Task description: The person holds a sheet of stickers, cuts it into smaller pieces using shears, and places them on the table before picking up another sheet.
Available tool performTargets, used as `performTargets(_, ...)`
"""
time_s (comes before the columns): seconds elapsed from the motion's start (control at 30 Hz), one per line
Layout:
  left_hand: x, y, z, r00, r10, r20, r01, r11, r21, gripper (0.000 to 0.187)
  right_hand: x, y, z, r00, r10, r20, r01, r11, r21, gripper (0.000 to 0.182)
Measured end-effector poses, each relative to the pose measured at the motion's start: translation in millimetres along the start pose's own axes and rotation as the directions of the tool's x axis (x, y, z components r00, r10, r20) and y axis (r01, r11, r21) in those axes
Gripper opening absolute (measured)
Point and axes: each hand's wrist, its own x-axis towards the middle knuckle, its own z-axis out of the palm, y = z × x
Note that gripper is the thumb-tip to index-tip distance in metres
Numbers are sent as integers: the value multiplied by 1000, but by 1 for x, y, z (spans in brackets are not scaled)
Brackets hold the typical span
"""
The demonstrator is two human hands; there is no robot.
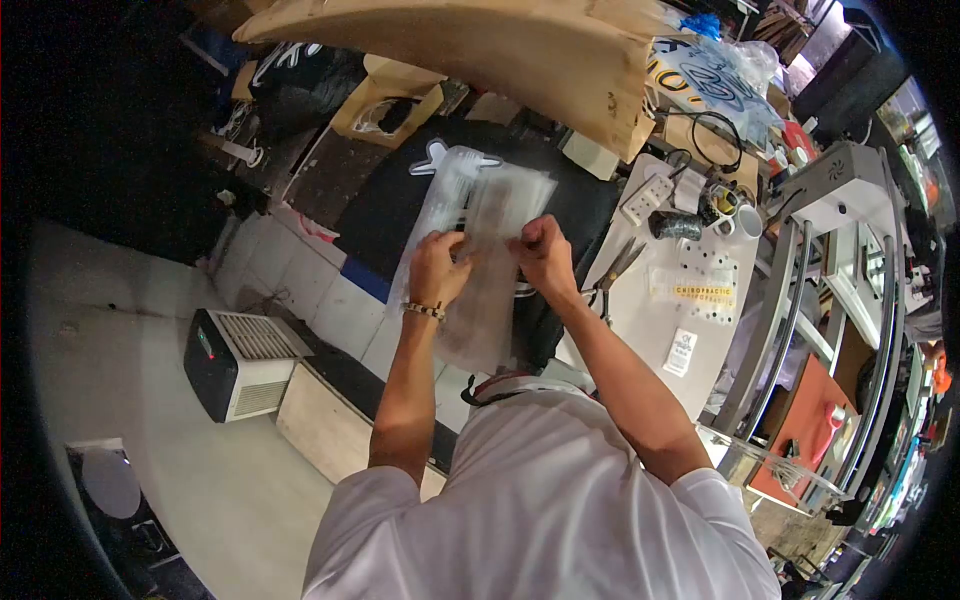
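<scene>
Translucent plastic sheeting [485, 290] hangs in long layers in front of my body, over a black surface. My left hand [440, 268], with a beaded bracelet on its wrist, has its fingers curled at the sheeting's left part. Opposite it, my right hand [543, 252] pinches the right edge of the sheeting, fingers folded in. Behind the upper left of the plastic lies a white-edged cut-out shape [432, 158] on the black surface [385, 200].
On the white table [625, 345] at right are scissors [622, 268], a power strip [648, 200], a mug [747, 222] and a lettered sheet [700, 291]. Brown board [500, 40] overhangs the far side. A metal-railed machine [840, 190] stands farther right, a boxy appliance [245, 362] at left.
</scene>
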Motion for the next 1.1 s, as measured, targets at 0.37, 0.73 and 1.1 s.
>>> performTargets(0.37,-10,47,10,964,-26,265,191,762,-619,42,-40,-22,-67,969,64,239,-196,788,583,52)
performTargets(0.73,-34,131,42,876,109,470,293,653,-698,19,-103,-27,-148,980,114,165,-192,770,608,33)
performTargets(1.1,-33,180,75,797,250,550,125,823,-555,21,-136,-6,-195,921,313,231,-389,734,557,14)
